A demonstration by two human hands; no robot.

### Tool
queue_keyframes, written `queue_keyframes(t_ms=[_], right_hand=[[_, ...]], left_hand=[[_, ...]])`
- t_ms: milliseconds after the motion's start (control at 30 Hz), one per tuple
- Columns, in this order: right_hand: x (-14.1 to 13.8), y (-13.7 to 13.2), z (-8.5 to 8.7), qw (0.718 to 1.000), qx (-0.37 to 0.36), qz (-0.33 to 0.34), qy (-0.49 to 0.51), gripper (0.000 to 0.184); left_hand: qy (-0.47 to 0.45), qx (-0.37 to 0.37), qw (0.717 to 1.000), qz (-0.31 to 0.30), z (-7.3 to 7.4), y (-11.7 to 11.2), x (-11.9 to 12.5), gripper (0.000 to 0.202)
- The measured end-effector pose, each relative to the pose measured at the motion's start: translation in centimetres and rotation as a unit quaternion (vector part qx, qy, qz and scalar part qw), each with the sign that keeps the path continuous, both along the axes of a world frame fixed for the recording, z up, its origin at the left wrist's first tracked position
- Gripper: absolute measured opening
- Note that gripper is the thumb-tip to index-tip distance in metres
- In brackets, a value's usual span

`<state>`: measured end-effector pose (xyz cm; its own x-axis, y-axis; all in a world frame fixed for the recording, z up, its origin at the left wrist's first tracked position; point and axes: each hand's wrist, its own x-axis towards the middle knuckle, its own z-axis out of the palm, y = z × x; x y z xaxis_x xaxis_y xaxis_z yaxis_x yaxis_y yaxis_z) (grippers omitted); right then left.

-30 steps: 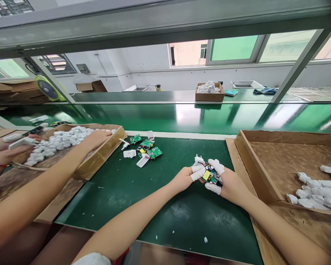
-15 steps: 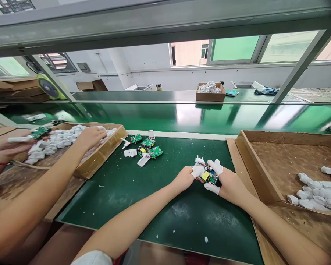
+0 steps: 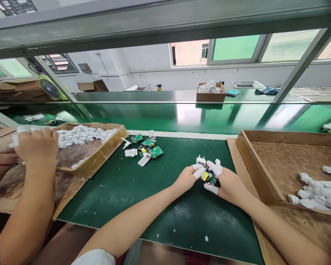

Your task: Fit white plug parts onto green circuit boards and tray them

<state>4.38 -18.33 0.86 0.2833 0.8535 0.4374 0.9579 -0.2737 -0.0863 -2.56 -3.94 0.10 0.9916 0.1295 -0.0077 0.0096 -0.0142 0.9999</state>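
My left hand (image 3: 188, 177) and my right hand (image 3: 226, 183) meet over the green mat (image 3: 143, 195), both wearing white finger cots. Together they grip a small green circuit board (image 3: 208, 176) with a yellow part and a white plug piece (image 3: 200, 160) on its far side. The fingers of both hands are curled round it. A small pile of green circuit boards and white plug parts (image 3: 143, 149) lies on the mat further back to the left.
A cardboard tray (image 3: 99, 158) with white plug shells stands at the left, where another person's hands (image 3: 35, 145) are at work. A cardboard tray (image 3: 253, 165) at the right holds white pieces (image 3: 317, 193). A green conveyor belt (image 3: 182, 117) runs behind; a box (image 3: 210, 92) sits beyond it.
My hands have closed in more tightly on the board. The other person's hand has pulled back out of the left tray toward their body.
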Motion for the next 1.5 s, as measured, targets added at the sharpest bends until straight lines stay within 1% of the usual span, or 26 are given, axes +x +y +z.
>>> queue_keyframes(t_ms=[200, 367, 567, 700, 767, 933, 1100, 1267, 1367, 1500], right_hand=[[0.0, 0.1, 0.0, 0.999, -0.009, -0.010, 0.034, 0.068], [-0.2, 0.2, 0.3, 0.999, -0.027, -0.004, 0.028, 0.067], [-0.3, 0.2, 0.4, 0.999, -0.036, -0.002, 0.015, 0.065], [-0.1, 0.2, 0.3, 0.999, -0.029, 0.008, 0.011, 0.066], [-0.1, 0.1, 0.3, 1.000, -0.026, 0.008, 0.015, 0.065], [0.0, 0.0, 0.3, 0.998, -0.044, -0.012, 0.037, 0.059], [-0.1, -0.1, 0.4, 0.998, -0.045, -0.012, 0.047, 0.056], [0.1, -0.1, 0.3, 0.998, -0.041, -0.009, 0.051, 0.056], [0.2, -0.1, 0.1, 0.996, -0.035, -0.021, 0.078, 0.054], [0.3, -0.1, 0.1, 0.988, -0.022, -0.043, 0.149, 0.053]], left_hand=[[0.011, 0.030, 0.999, 0.004, -0.7, 0.3, 0.3, 0.039], [-0.006, 0.103, 0.995, 0.007, -0.7, 0.3, -0.1, 0.032], [-0.009, 0.195, 0.981, 0.018, -0.8, 0.2, -0.4, 0.030], [-0.006, 0.219, 0.976, 0.016, -0.7, 0.2, -0.5, 0.029], [-0.005, 0.209, 0.978, 0.011, -0.7, 0.3, -0.4, 0.029], [0.006, 0.152, 0.988, 0.006, -1.1, 0.6, 0.1, 0.038], [0.000, 0.137, 0.990, -0.022, -1.4, 0.8, 0.1, 0.028], [-0.005, 0.129, 0.992, -0.017, -1.3, 0.8, 0.0, 0.029], [-0.004, 0.085, 0.996, -0.023, -1.6, 0.9, 0.3, 0.031], [0.003, 0.014, 0.999, -0.035, -2.0, 1.1, 0.9, 0.034]])
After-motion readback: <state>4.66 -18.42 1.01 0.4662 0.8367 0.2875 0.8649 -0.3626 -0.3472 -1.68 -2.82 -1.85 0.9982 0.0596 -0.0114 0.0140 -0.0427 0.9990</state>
